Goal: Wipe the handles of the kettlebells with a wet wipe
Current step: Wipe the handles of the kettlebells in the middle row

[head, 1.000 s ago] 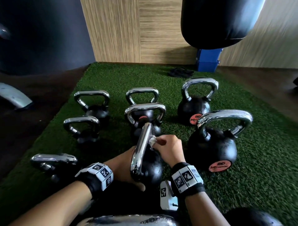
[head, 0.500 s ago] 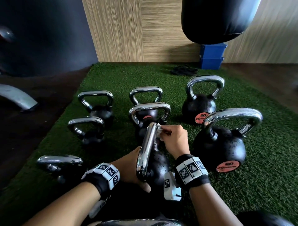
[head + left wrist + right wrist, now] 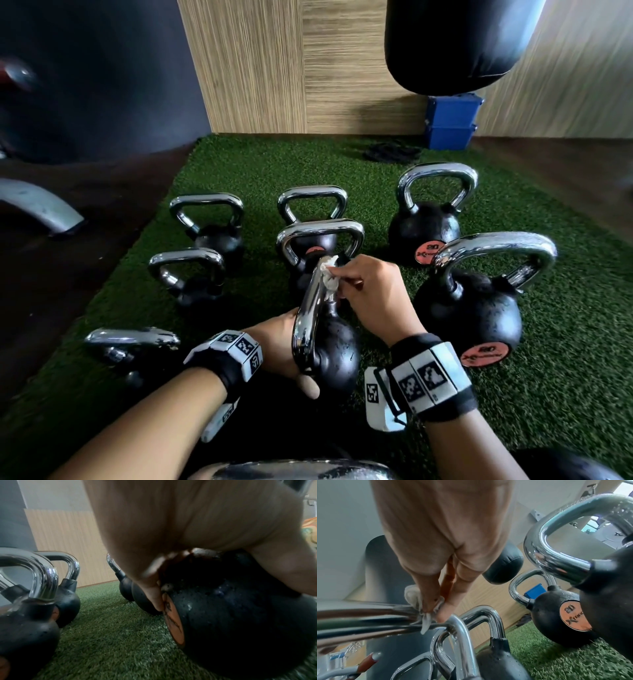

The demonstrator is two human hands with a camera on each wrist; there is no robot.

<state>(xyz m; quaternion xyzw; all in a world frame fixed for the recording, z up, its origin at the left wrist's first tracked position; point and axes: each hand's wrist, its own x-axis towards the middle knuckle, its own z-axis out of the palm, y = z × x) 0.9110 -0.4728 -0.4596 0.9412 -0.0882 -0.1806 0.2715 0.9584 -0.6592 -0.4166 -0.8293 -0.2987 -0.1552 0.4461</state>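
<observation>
A black kettlebell [image 3: 337,353] with a chrome handle [image 3: 308,310] stands on the green turf just in front of me. My left hand [image 3: 284,346] grips its round body [image 3: 240,615] from the left, thumb curled round the near side. My right hand [image 3: 373,294] pinches a crumpled white wet wipe [image 3: 327,274] against the far top of the handle. In the right wrist view the wet wipe [image 3: 419,604] is wrapped over the handle bar [image 3: 368,620] under my fingertips.
Several more chrome-handled kettlebells stand on the turf [image 3: 565,342]: a large one [image 3: 472,315] right beside my right hand, another [image 3: 424,229] behind it, smaller ones [image 3: 191,274] to the left. A black punching bag [image 3: 455,44] hangs above blue boxes [image 3: 450,123] by the wooden wall.
My right hand has slid the wipe along the handle, away from me toward its far top end. The left hand keeps its hold on the kettlebell's body.
</observation>
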